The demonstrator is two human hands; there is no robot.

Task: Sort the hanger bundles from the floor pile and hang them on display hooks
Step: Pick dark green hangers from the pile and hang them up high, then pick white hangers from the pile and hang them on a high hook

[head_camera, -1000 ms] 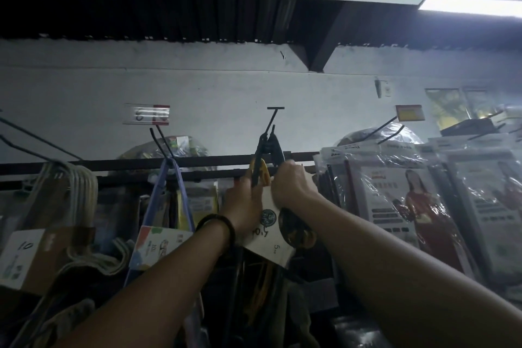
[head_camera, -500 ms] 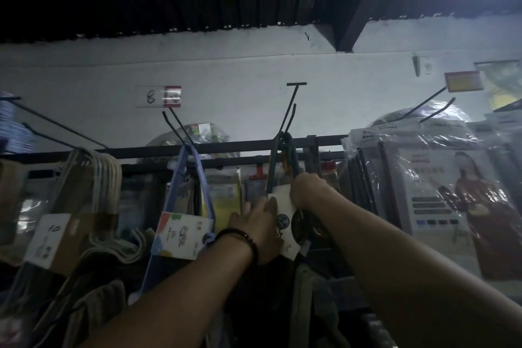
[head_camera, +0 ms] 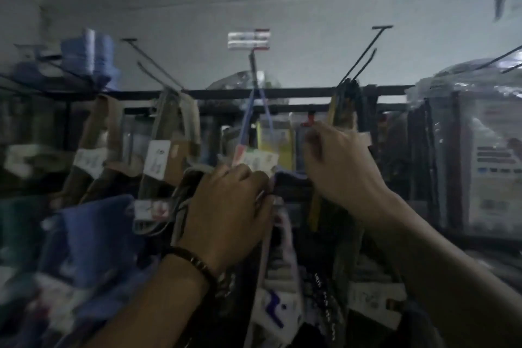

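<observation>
Two rails (head_camera: 296, 92) cross the grey wall (head_camera: 282, 3); left hand (head_camera: 226, 206) grips a bundle (head_camera: 267, 246), right hand (head_camera: 341, 167) unclear.

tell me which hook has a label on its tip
The middle hook, holding the blue-strapped bundle: a white-and-red label sits at its tip, while the hooks either side end in bare crossbars.

**Wire, film and card**

Your display hooks (head_camera: 364, 56) are matt dark metal wire on a dark metal rail (head_camera: 296, 92). The packs (head_camera: 480, 127) at right wear glossy, crinkled clear plastic. The tags (head_camera: 156, 159) look like matt paper. The pale hanger bundle (head_camera: 195, 175) your left hand (head_camera: 226, 206) grips looks smooth.
</observation>
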